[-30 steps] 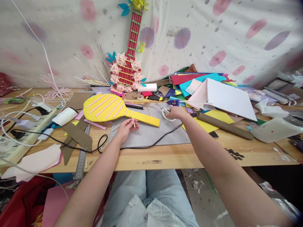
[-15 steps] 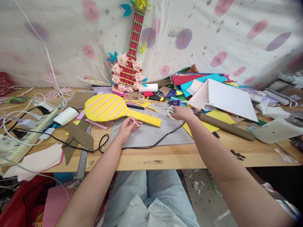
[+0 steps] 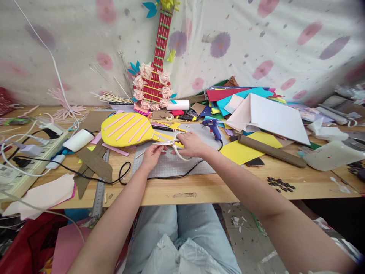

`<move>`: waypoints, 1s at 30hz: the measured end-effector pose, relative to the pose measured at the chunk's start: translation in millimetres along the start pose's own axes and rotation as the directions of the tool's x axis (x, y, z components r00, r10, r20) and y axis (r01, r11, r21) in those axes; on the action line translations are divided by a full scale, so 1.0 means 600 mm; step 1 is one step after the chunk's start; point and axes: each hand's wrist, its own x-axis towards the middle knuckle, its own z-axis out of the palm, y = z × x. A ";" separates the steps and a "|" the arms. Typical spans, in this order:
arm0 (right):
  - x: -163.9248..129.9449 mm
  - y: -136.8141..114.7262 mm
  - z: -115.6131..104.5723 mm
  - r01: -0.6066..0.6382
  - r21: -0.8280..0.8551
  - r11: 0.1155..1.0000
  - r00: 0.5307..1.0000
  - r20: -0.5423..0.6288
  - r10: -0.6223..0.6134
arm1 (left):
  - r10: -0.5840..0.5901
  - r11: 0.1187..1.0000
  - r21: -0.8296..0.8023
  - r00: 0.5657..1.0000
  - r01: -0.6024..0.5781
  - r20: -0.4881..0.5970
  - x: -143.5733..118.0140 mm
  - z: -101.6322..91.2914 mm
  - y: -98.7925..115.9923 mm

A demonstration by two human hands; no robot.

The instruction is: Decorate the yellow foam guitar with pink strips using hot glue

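Observation:
My right hand (image 3: 194, 144) is closed around the white handles of a pair of scissors (image 3: 170, 142), whose blades point left. Just left of it, my left hand (image 3: 153, 156) pinches a short pale strip, mostly hidden by the fingers and close under the blades. Behind both hands lies a yellow guitar-shaped piece (image 3: 125, 130) with slanted pink strips on its round body and small crosswise ones on its neck. Part of the neck is covered by the scissors and my right hand. Beneath is a grey cutting mat (image 3: 176, 169).
A blue glue gun (image 3: 213, 128) rests behind right, its black cord (image 3: 188, 172) crossing the mat. A red guitar with paper roses (image 3: 154, 82) leans at the back. Coloured sheets (image 3: 242, 97), small black beads (image 3: 281, 184), a steel ruler (image 3: 99, 194) and a power strip (image 3: 27, 167) lie around.
My right hand has moved left from beside the glue gun, bringing the scissors over to my left hand. The left hand has shifted slightly down and left with the strip.

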 end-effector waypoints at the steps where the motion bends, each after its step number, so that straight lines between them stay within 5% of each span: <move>1: 0.001 -0.004 0.001 0.004 -0.006 1.000 1.000 0.005 -0.004 | 0.017 1.000 0.008 1.000 -0.017 -0.012 0.000 0.000 -0.001; 17: 0.005 -0.031 -0.009 0.027 0.033 0.999 0.996 0.087 -0.029 | 0.280 0.918 0.315 0.956 -0.239 -0.090 -0.010 -0.020 0.001; 30: 0.011 -0.040 -0.004 0.031 0.018 0.999 0.994 0.108 -0.033 | 0.322 0.869 0.432 0.938 -0.240 -0.126 -0.012 -0.029 0.002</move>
